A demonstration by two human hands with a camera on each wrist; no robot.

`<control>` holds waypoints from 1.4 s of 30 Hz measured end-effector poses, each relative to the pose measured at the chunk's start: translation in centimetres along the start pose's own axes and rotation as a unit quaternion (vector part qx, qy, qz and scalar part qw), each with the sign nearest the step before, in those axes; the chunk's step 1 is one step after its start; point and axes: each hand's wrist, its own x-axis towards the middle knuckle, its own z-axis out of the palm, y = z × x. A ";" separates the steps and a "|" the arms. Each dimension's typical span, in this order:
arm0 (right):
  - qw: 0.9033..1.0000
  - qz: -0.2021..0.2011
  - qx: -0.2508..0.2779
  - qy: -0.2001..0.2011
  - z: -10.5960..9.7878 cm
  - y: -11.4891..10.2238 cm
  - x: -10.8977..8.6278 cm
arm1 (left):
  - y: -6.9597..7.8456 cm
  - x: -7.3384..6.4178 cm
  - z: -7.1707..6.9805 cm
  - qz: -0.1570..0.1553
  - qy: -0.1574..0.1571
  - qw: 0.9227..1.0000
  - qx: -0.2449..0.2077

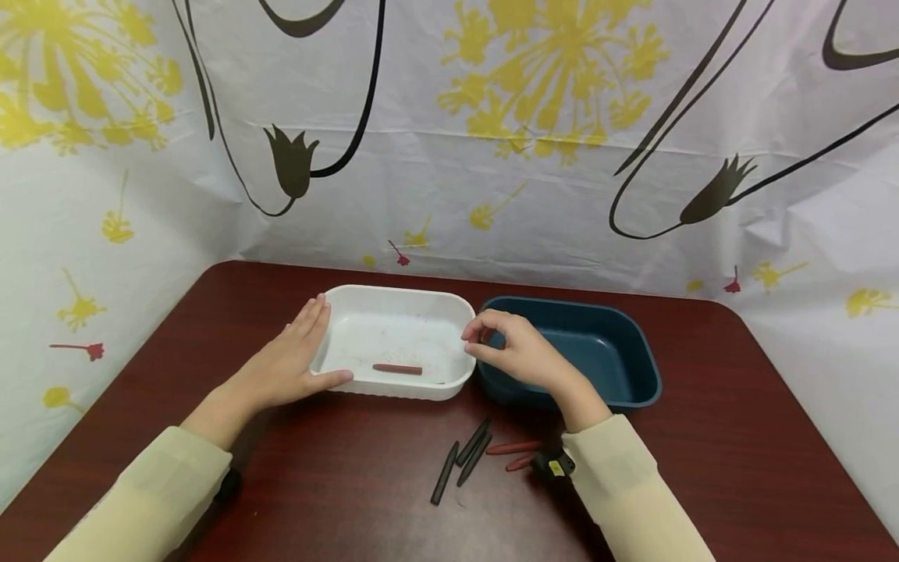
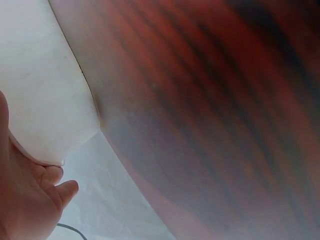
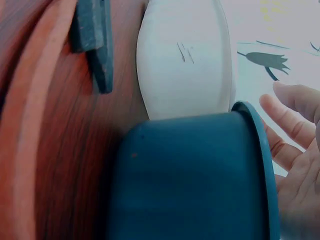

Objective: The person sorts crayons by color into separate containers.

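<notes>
My left hand (image 1: 289,359) lies against the left end of a white plastic tub (image 1: 400,290), fingers straight, its thumb along the front rim. One red crayon (image 1: 397,368) lies inside the tub by its front wall. My right hand (image 1: 520,347) hovers above the neighbouring rims of the white tub and a dark blue tub (image 1: 635,351). Its thumb and forefinger curve toward each other with a gap between them. In the right wrist view, the right hand's loose fingers (image 3: 287,125) stand over the blue tub's rim, holding nothing.
Several dark crayons (image 1: 444,472) lie on the brown table (image 1: 337,484) in front of the tubs. Red crayons (image 1: 513,448) lie beside them, partly hidden by the right wrist's camera (image 1: 555,464). A patterned white sheet (image 1: 393,94) hangs behind the table.
</notes>
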 end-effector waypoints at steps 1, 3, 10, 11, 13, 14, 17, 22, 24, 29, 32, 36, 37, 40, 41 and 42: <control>1.000 0.002 0.000 0.002 -0.1 0.1 -0.2 | 0.0 0.0 0.0 0.000 0.000 1.000 -0.001; 1.000 0.004 0.004 0.004 -0.2 0.2 -0.5 | -0.1 -0.1 0.1 -0.002 -0.001 1.000 -0.003; 1.000 0.002 0.003 0.003 -0.4 0.6 -1.9 | -0.4 -0.4 0.2 -0.005 0.002 1.000 -0.004; 1.000 0.003 0.003 0.002 -0.5 0.6 -2.1 | -0.4 -0.4 0.2 -0.006 0.002 1.000 -0.004; 1.000 0.006 -0.001 0.001 -0.6 0.6 -2.4 | -0.4 -0.3 0.2 -0.006 0.002 1.000 -0.005; 1.000 0.006 -0.003 0.001 -0.7 0.6 -2.6 | -0.4 -0.3 0.2 -0.006 0.002 1.000 -0.005; 1.000 0.008 -0.013 0.002 -0.9 0.5 -3.1 | -0.4 -0.3 0.2 -0.005 0.002 1.000 -0.006; 1.000 0.014 -0.019 0.003 -1.1 0.5 -3.9 | -0.5 -0.3 0.2 -0.003 0.002 1.000 -0.002; 1.000 0.016 -0.019 0.004 -1.1 0.5 -4.2 | -0.5 -0.3 0.2 -0.002 0.002 1.000 -0.001; 1.000 0.019 -0.023 -0.001 -1.1 0.4 -4.9 | -0.5 -0.1 0.2 -0.001 0.001 1.000 -0.006; 0.999 0.018 -0.029 -0.004 -1.1 0.3 -5.2 | -0.4 0.0 0.2 -0.001 0.001 1.000 -0.007; 0.999 0.014 -0.038 -0.003 -1.2 0.2 -5.6 | -0.3 0.1 0.2 0.001 0.001 1.000 -0.008; 0.999 0.012 -0.040 -0.002 -1.2 0.2 -5.8 | -0.3 0.1 0.2 0.001 0.001 1.000 -0.008; 0.999 0.009 -0.044 0.001 -1.3 0.0 -6.1 | -0.3 0.2 0.2 0.002 0.000 1.000 -0.007; 0.999 0.008 -0.045 0.002 -1.3 0.0 -6.2 | -0.3 0.2 0.2 0.002 -0.001 1.000 -0.007; 0.999 0.008 -0.045 0.002 -1.3 0.0 -6.3 | -0.3 0.2 0.2 0.002 -0.001 1.000 -0.006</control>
